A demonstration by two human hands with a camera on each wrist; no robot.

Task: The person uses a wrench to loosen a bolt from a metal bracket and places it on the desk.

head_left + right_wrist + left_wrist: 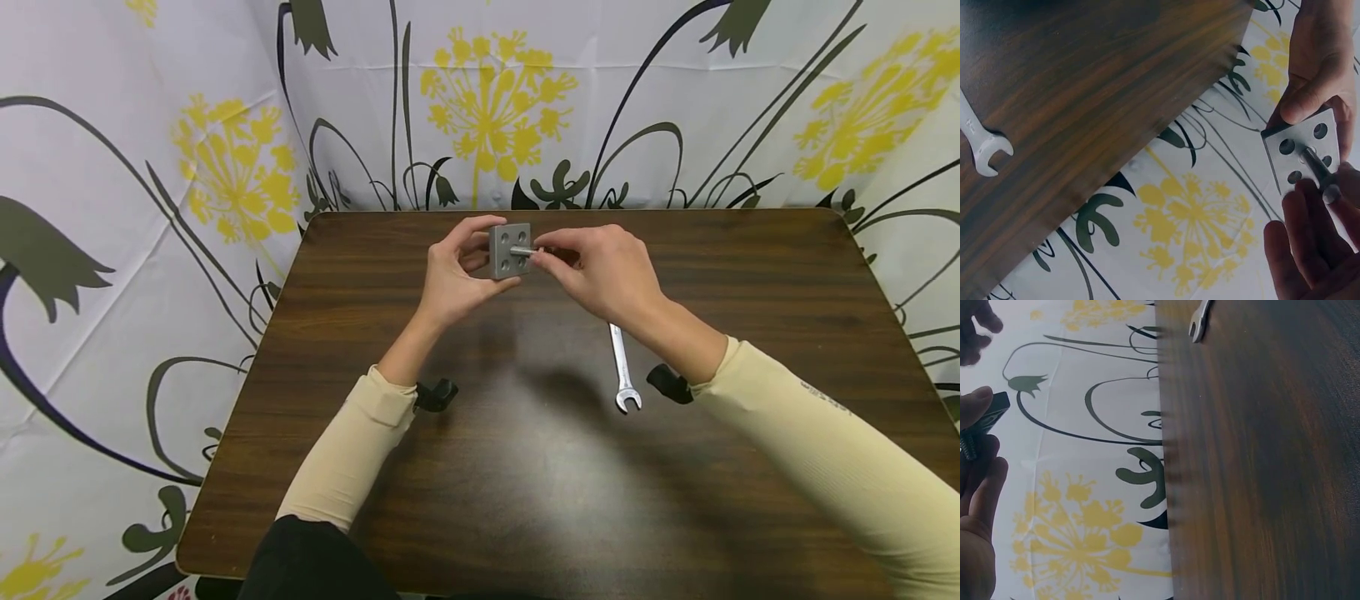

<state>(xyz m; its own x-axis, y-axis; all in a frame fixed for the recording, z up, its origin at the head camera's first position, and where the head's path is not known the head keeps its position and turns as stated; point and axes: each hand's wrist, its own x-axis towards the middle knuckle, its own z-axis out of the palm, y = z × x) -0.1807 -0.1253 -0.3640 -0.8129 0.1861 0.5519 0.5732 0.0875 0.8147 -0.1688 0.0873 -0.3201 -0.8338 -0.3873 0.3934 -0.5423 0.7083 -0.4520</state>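
My left hand [459, 279] grips a grey square metal block [1304, 134] by its edges, thumb on one side and fingers on the other. Several round holes show in the block's face. From the middle of that face sticks out a smooth silver bolt [1317, 166]. The fingertips of my right hand [613, 265] pinch the bolt's outer end. Over on the other side of the block, a threaded length [967, 447] shows in the left wrist view. Both hands are raised above the far part of the table.
An open-ended wrench [621, 367] lies on the dark wooden table [480, 467], below my right hand, its upper end hidden by that hand. Behind the table's far edge hangs a white curtain [360, 75] with yellow flowers and grey stems.
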